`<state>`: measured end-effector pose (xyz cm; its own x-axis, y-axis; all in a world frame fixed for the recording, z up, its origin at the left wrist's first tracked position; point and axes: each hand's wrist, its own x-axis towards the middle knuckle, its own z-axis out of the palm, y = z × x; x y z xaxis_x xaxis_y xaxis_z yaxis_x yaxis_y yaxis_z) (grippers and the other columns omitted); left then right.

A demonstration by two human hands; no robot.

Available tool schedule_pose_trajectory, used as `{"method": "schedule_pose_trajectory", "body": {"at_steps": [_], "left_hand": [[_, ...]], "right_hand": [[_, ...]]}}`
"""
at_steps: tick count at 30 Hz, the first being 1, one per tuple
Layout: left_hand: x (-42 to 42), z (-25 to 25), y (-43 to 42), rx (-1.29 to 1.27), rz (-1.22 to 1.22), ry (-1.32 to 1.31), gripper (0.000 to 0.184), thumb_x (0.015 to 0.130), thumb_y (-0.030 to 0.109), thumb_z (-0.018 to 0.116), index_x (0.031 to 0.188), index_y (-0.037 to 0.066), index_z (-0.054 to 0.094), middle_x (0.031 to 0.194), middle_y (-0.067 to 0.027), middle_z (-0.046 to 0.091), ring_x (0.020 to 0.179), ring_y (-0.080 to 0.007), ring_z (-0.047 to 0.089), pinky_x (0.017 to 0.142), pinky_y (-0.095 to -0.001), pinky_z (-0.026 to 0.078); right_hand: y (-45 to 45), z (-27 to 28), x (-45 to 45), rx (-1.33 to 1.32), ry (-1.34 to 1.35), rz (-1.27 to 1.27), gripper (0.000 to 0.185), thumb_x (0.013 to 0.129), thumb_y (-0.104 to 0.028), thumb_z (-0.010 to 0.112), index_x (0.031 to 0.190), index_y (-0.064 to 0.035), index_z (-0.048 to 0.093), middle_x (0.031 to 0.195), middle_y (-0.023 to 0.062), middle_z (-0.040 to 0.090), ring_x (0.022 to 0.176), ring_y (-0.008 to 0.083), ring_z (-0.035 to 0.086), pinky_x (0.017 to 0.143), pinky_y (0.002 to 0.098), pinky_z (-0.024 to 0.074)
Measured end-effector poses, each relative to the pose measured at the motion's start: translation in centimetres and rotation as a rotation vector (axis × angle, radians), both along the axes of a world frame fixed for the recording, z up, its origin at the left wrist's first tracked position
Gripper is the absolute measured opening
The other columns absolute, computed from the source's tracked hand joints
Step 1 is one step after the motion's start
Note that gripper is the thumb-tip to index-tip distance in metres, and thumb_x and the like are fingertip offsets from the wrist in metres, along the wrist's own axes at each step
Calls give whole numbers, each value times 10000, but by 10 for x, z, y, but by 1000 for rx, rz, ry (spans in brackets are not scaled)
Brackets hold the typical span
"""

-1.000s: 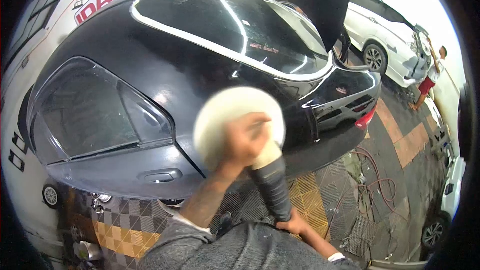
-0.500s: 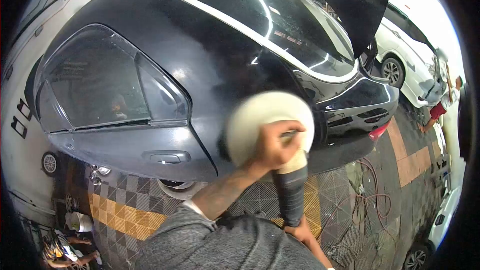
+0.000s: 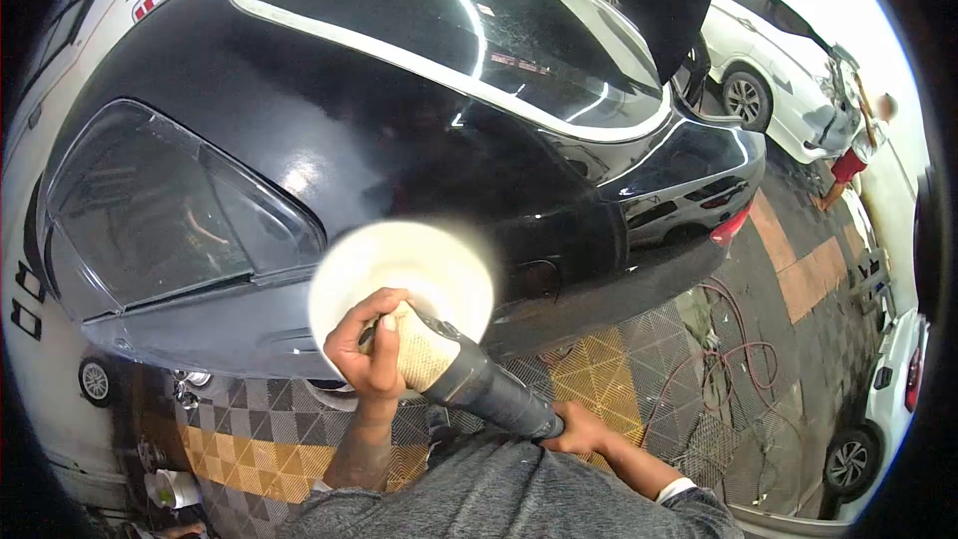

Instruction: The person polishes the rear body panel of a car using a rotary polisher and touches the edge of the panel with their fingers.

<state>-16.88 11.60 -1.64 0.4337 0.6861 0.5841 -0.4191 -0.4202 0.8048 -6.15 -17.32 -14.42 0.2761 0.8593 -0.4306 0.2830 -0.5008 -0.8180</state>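
Note:
A car polisher (image 3: 484, 387) with a dark body and a pale wrapped head stretches from the black car's side back towards my waist. Its wide cream pad (image 3: 444, 265) is blurred and sits over the black car (image 3: 399, 150) near the rear edge of the door. My left hand (image 3: 367, 347) is closed around the grip at the head end, thumb up beside the wrapping. At the tail end, my right hand (image 3: 579, 428) wraps round the dark body. White masking tape (image 3: 349, 37) edges the car's rear window.
A red hose (image 3: 718, 359) lies looped on the tiled floor (image 3: 589, 369) to the right. Beyond the raised trunk lid (image 3: 679, 0) stands a white car (image 3: 778, 70), with a person (image 3: 853, 155) beside it. Another white car (image 3: 888, 409) is at the lower right.
The polisher and pad have moved left and nearer to me, from the rear quarter panel towards the door. Its body now slants more. My view has shifted, so the car appears further left.

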Motion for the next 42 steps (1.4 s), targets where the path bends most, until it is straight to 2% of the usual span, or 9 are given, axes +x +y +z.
{"method": "schedule_pose_trajectory", "body": {"at_steps": [6,11,18,20,22,26,31,33,42], "left_hand": [[71,0,-44,92,-186,144,241,873,132,611,1007,-50,696,980,-162,728,940,-237,694,890,-366,536],[146,14,-93,144,-381,168,192,822,100,661,954,-25,723,937,-164,744,888,-234,723,821,-341,552],[82,11,-55,60,-234,150,215,828,85,638,984,-42,714,972,-169,739,934,-238,712,873,-350,548],[44,8,-33,55,-105,192,246,831,85,613,1013,-52,706,991,-172,735,951,-244,699,898,-362,537],[15,3,-10,81,-61,82,238,838,67,576,996,-71,687,976,-208,719,926,-264,692,876,-374,541],[-15,-8,6,21,-34,2,246,841,35,531,1018,-90,647,976,-248,701,889,-282,694,840,-394,554],[-1,-8,-6,45,-73,9,248,847,39,532,1021,-96,645,985,-250,699,902,-288,695,844,-391,554],[16,-5,-20,-8,-129,13,234,845,25,547,1015,-93,657,982,-249,704,925,-287,695,859,-392,554],[170,8,-120,136,-359,137,200,833,124,678,966,-23,709,971,-174,737,896,-262,729,826,-366,562]], "right_hand": [[-65,-7,-7,55,95,-259,530,636,-178,792,1106,25,654,1008,156,720,950,269,680,868,374,518],[-109,-21,-21,105,315,-747,594,588,-129,795,1135,37,631,994,104,693,886,222,656,829,369,521],[-82,-32,-21,176,216,-496,580,616,-139,790,1150,32,643,1039,116,707,916,235,668,835,370,522],[-69,-40,-18,12,211,-436,577,621,-184,788,1147,15,662,1046,141,719,937,255,678,834,381,521],[-47,-39,-7,-4,43,-139,559,621,-231,791,1121,-6,683,1001,177,722,935,272,688,829,382,521],[-10,-5,-4,-106,48,-28,511,612,-249,791,1045,4,693,906,182,718,840,277,695,778,383,529],[-23,-8,1,-66,-29,-37,479,627,-244,792,1029,-2,694,904,179,721,823,254,695,787,375,536],[-37,-12,4,13,140,-172,495,627,-246,794,1045,0,695,950,166,733,857,238,695,823,367,534],[-124,-4,23,95,142,-637,630,605,-212,817,1155,40,644,1071,131,714,966,232,672,888,355,505]]}}
